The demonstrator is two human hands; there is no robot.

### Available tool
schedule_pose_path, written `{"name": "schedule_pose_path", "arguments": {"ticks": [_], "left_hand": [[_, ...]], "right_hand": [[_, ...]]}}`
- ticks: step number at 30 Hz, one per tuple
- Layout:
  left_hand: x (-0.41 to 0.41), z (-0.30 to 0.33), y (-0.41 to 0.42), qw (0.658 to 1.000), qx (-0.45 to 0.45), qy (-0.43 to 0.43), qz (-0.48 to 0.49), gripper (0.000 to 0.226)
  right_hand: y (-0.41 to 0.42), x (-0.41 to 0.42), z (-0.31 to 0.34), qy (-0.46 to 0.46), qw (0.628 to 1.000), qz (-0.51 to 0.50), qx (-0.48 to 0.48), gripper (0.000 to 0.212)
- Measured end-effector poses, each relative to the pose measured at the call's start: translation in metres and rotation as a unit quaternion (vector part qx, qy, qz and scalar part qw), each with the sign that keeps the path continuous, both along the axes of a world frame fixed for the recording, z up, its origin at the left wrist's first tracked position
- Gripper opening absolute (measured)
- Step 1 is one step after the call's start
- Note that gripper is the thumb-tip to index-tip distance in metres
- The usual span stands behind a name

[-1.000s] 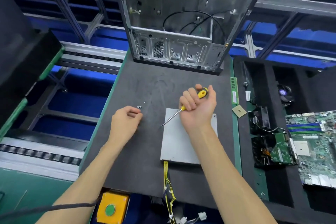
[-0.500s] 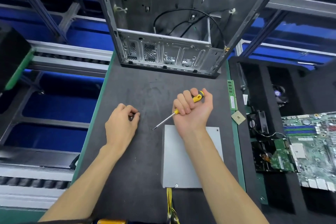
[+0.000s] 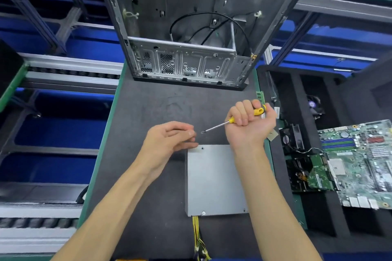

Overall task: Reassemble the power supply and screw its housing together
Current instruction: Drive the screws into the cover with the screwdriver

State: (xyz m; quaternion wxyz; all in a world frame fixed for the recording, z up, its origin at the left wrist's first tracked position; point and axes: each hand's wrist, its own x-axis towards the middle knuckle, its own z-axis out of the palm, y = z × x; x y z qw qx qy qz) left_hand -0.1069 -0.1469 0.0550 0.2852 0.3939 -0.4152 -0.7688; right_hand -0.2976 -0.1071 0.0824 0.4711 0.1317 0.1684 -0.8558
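Screw nearing the tip of the yellow-handled screwdriver (image 3: 231,122), above the flat grey metal power supply housing (image 3: 214,180).

The right hand (image 3: 250,127) fists the handle; the left hand (image 3: 169,140) has fingertips pinched, the screw itself too small to confirm. A fumble could drop it onto the dark bench (image 3: 148,108), where it might roll toward the green left edge. The housing lies mid-bench with room around it.

Your left hand (image 3: 169,141): fingertips blurred, can't tell whether they pinch a screw | screwdriver (image 3: 233,121): handle mostly hidden in your right hand (image 3: 249,127) | power supply (image 3: 212,178): far right corner under your right wrist, yellow wires (image 3: 198,239) cut off at near edge | computer case (image 3: 186,27): top cut off at far edge
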Motion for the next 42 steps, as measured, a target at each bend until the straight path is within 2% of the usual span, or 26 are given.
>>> {"name": "schedule_pose_path", "arguments": {"ticks": [4, 10, 13, 16, 22, 27, 33, 42], "left_hand": [[-0.020, 0.016, 0.017, 0.999, -0.005, 0.027, -0.039, 0.010], [-0.039, 0.030, 0.038, 0.996, -0.061, -0.057, -0.025, 0.008], [-0.043, 0.036, 0.051, 0.996, -0.068, -0.052, -0.038, 0.010], [-0.047, 0.041, 0.061, 0.995, -0.077, -0.051, -0.032, 0.011], [-0.051, 0.046, 0.078, 0.983, -0.149, -0.104, -0.009, 0.008], [-0.051, 0.047, 0.086, 0.995, -0.078, -0.070, 0.001, 0.009], [-0.056, 0.047, 0.093, 0.973, -0.192, -0.126, 0.006, 0.011], [-0.068, 0.050, 0.088, 0.967, -0.231, -0.108, -0.025, 0.014]], "right_hand": [[0.018, -0.014, 0.005, 0.017, 1.000, -0.021, -0.012, 0.035], [0.046, -0.028, 0.013, 0.029, 0.998, -0.053, -0.027, 0.029], [0.057, -0.030, 0.018, 0.038, 0.997, -0.059, -0.026, 0.024], [0.065, -0.031, 0.021, 0.025, 0.998, -0.060, -0.026, 0.030], [0.079, -0.030, 0.024, 0.024, 0.998, -0.058, -0.018, 0.024], [0.085, -0.030, 0.023, 0.003, 0.998, -0.055, -0.031, 0.024], [0.087, -0.031, 0.019, -0.015, 0.998, -0.058, -0.022, 0.024], [0.082, -0.045, 0.021, -0.031, 0.997, -0.052, -0.044, 0.038]]}}
